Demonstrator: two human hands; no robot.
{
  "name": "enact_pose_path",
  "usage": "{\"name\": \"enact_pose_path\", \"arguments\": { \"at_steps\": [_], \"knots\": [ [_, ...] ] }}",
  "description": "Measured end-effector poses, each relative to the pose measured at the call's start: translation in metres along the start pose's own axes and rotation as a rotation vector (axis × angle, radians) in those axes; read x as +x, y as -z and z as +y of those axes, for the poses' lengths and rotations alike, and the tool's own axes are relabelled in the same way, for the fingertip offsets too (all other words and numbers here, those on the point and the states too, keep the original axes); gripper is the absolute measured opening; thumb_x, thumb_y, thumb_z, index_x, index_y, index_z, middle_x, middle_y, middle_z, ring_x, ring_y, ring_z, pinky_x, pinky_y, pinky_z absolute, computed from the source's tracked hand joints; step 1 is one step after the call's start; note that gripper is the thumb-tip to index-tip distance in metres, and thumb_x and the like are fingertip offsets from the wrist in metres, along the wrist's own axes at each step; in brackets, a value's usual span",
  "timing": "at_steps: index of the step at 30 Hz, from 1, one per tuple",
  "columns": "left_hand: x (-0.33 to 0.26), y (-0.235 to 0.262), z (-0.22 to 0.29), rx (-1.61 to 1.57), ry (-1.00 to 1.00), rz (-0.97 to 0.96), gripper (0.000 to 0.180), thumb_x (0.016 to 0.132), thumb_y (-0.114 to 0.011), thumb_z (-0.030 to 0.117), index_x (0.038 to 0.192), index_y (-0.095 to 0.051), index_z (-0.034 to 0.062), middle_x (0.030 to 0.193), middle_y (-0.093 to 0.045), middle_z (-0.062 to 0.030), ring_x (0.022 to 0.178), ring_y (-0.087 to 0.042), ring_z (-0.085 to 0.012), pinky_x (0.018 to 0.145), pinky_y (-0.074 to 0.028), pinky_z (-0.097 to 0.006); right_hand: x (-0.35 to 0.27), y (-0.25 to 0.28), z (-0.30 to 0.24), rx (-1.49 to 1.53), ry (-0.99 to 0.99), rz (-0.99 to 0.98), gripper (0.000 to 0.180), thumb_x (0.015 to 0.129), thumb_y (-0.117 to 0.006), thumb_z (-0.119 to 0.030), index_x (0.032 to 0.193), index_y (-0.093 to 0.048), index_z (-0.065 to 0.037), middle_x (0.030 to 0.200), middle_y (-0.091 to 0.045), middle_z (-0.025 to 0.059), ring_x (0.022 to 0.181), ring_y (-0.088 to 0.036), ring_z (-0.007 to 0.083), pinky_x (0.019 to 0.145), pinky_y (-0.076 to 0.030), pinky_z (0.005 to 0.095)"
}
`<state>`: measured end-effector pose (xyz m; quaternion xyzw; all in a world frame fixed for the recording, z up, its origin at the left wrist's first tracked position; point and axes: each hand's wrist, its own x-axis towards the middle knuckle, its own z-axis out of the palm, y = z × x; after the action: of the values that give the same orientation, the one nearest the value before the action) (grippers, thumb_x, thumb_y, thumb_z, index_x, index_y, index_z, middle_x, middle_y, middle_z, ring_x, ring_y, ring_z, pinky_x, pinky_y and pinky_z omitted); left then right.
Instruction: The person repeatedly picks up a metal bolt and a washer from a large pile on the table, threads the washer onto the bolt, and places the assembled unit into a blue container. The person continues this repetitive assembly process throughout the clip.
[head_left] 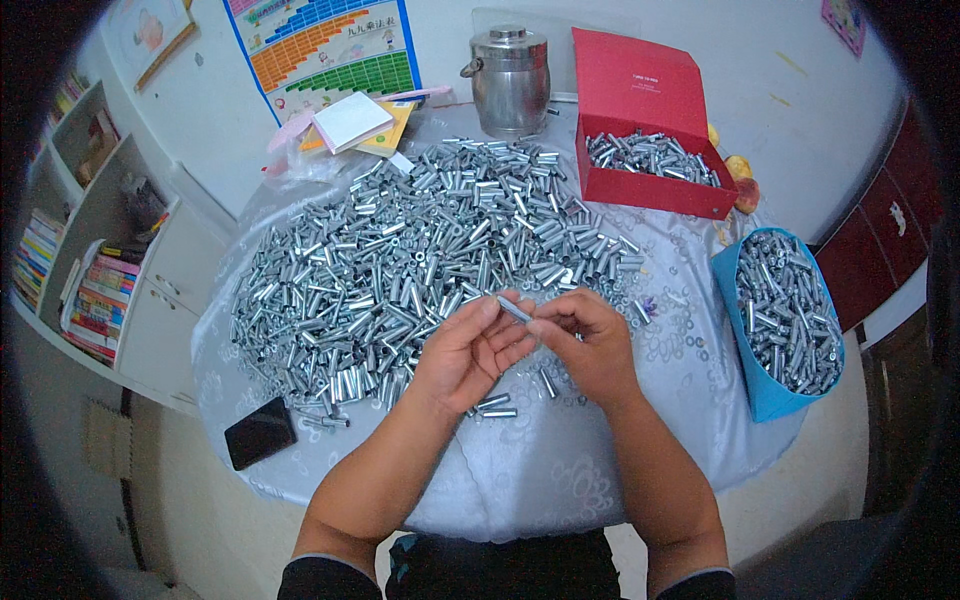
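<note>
Over the front of a heap of loose silver metal tubes, rods and rings (400, 260), my two hands meet at a slim silver metal tube (515, 309). My left hand (470, 350) is turned palm up, with thumb and forefinger closed at the tube's upper left end. From the other side, my right hand (590, 335) pinches the lower right end between thumb and fingers. Whether another part sits inside the tube is too small to tell. Several loose tubes (497, 411) lie just below my left hand on the pale tablecloth (520, 480).
A blue fabric bin (752, 375) full of metal parts stands at the right. Behind it sits an open red box (655, 198), also holding parts. A steel canister (510, 85) and notebooks (352, 122) are at the back. A black phone (260, 434) lies at the left edge.
</note>
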<state>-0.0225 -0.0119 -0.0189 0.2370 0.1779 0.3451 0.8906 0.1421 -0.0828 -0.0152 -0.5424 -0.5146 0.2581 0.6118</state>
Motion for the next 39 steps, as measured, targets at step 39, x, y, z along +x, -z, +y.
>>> {"name": "enact_pose_path", "arguments": {
  "at_steps": [39],
  "knots": [
    [-0.005,-0.004,-0.010,1.370,-0.557,0.023,0.028,0.083,-0.065,0.004,0.111,-0.067,0.0036,0.088,-0.065,-0.0093,0.069,-0.061,-0.0146,0.064,-0.048,-0.026,0.012,0.014,0.002,0.364,-0.416,-0.129,0.014,0.088,-0.064,-0.009,0.097,-0.063,0.001,0.077,-0.063,0.0042,0.062,-0.057,0.0100,0.056,-0.048,0.0230]
  ]
}}
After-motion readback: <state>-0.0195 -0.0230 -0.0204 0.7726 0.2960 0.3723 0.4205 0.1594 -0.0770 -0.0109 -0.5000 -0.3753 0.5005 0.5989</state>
